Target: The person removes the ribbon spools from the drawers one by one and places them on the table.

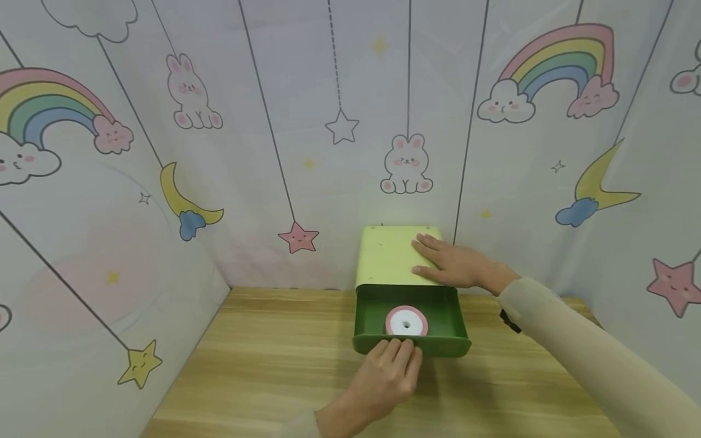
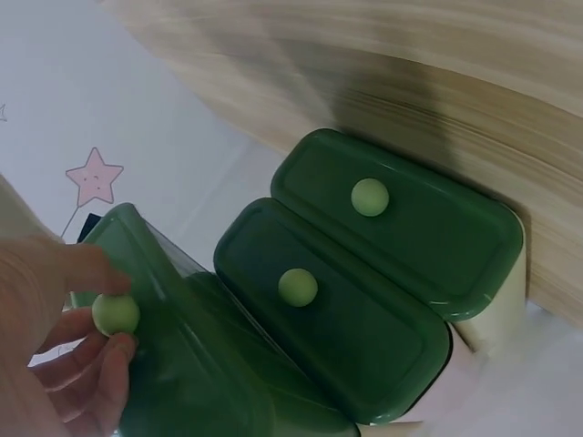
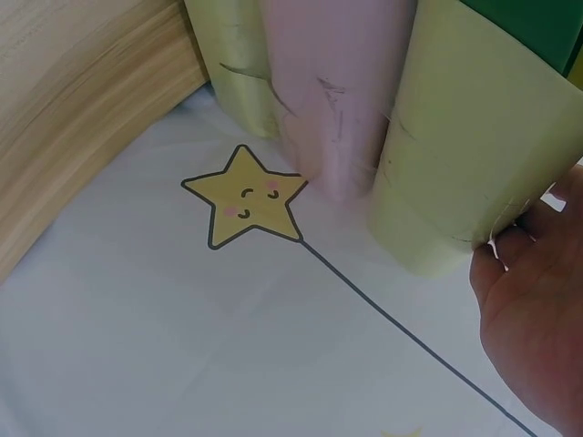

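A small chest with a pale yellow-green top [image 1: 383, 255] stands against the back wall, and its green top drawer [image 1: 449, 347] is pulled out. My left hand [image 1: 386, 371] is at the drawer front; in the left wrist view its thumb and fingers pinch the round light green knob [image 2: 116, 315]. Inside the drawer lies a round white spool-like disc [image 1: 395, 322] with a pink rim and a small centre hole. My right hand [image 1: 457, 261] rests with straight fingers on the chest's top, towards its right edge.
Below the open drawer are two closed green drawers, the middle one [image 2: 346, 337] and the bottom one [image 2: 428, 228], each with a round knob. The chest stands on a wood-grain table [image 1: 263, 353]. A printed cloth wall [image 1: 246, 152] surrounds the back and sides.
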Demonstrator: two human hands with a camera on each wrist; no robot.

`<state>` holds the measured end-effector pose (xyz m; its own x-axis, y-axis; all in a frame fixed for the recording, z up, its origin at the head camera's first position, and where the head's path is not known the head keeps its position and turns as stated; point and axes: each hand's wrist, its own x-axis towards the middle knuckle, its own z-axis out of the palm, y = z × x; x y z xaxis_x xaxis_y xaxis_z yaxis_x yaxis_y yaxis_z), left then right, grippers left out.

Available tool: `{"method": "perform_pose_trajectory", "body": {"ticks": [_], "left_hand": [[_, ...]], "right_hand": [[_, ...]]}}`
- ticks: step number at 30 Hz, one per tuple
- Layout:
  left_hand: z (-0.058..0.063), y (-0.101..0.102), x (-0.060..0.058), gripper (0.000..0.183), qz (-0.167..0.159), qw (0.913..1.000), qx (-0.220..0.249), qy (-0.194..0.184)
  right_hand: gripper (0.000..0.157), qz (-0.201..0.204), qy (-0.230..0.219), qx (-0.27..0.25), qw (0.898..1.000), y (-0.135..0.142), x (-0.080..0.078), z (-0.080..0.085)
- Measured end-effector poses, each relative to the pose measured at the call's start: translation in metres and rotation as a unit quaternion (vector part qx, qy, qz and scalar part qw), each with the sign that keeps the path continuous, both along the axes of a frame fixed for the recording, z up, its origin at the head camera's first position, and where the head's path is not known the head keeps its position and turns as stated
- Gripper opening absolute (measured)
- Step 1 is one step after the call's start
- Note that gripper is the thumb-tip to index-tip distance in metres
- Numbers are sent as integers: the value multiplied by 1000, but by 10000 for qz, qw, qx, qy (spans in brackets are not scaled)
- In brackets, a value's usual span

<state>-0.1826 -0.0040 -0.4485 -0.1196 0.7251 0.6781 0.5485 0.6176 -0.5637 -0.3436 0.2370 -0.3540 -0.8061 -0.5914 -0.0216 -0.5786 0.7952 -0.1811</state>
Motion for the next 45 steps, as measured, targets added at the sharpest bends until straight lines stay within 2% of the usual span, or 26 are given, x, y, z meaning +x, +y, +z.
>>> {"method": "perform_pose_trajectory", "body": {"ticks": [8, 11, 14, 17, 22, 27, 32, 38, 41, 45], "left_hand": [[13, 1, 7, 41, 29, 9982, 140, -588], [20, 1, 8, 43, -74, 9974, 190, -696], [28, 2, 7, 36, -293, 9963, 345, -726], [38, 4, 6, 20, -471, 9926, 486, -1009], [60, 1, 4, 8, -558, 9798, 647, -1808], [75, -4, -4, 9, -514, 9718, 690, -2195], [84, -14, -14, 11, -453, 9627, 389, -2640], [100, -18, -30, 18, -270, 9472, -179, -3190], [108, -17, -38, 20, -147, 9363, -466, -3477], [115, -15, -51, 22, -24, 9153, -783, -3950]], "right_hand": [[84, -43, 20, 4, 10000, 3, 0, 0], [84, -55, -34, -11, 10000, 4, 1, 1], [84, -58, -88, -63, 9999, 4, 2, 2], [83, -49, -85, -76, 9999, 5, 2, 2], [83, -20, -66, -71, 10000, 6, 2, 1], [84, -45, -61, -61, 10000, 5, 2, 1], [86, 1, -123, -12, 9999, 0, 1, -2], [84, -32, -91, -34, 9999, -1, 0, -3], [83, -11, -45, -66, 10000, 1, 0, -3], [83, 11, 14, -81, 10000, 3, 0, -2]]}}
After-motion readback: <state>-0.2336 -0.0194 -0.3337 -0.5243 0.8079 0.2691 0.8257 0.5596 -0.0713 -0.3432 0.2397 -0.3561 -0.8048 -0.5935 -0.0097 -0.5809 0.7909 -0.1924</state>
